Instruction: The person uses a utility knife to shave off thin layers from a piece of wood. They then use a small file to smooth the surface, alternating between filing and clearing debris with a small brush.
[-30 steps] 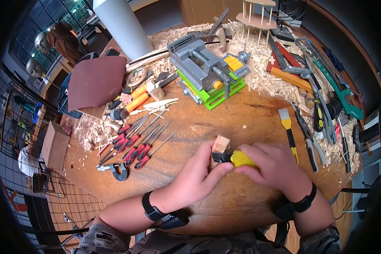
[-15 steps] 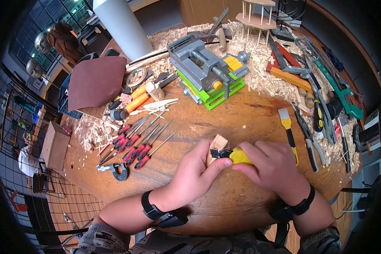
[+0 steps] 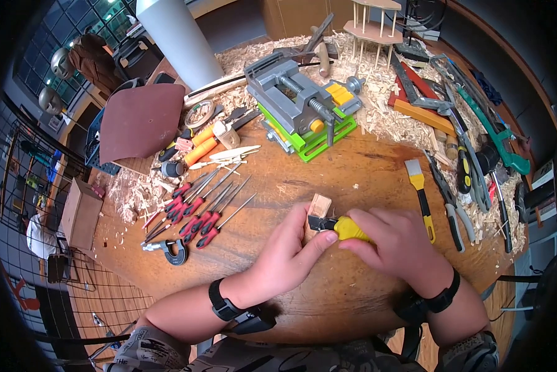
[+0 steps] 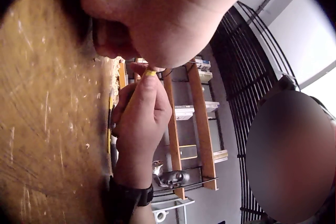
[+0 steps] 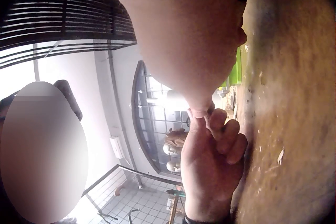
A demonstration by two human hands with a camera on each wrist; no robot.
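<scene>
In the head view, my left hand (image 3: 281, 254) grips a small wooden block (image 3: 320, 204) from its left side, low over the bench. Its thumb stretches across to the black end of a yellow-handled utility knife (image 3: 351, 229). The knife's handle is wrapped by my right hand (image 3: 396, 240), and its black front lies against the block's near part. Most of the block's lower part is hidden by fingers and knife. Both wrist views show mainly the hands meeting; a bit of yellow handle shows in the left one.
Red-handled files (image 3: 195, 214) and a micrometer (image 3: 174, 251) lie to the left. A grey vise on a green base (image 3: 303, 146) stands beyond the hands. At right are a yellow-handled brush (image 3: 420, 183), pliers (image 3: 457, 220) and a green saw (image 3: 508, 152), with wood shavings around.
The knife's black end has shifted slightly up and left along the block, and the left thumb followed. The block tilted, then turned slightly. Both hands keep their hold.
</scene>
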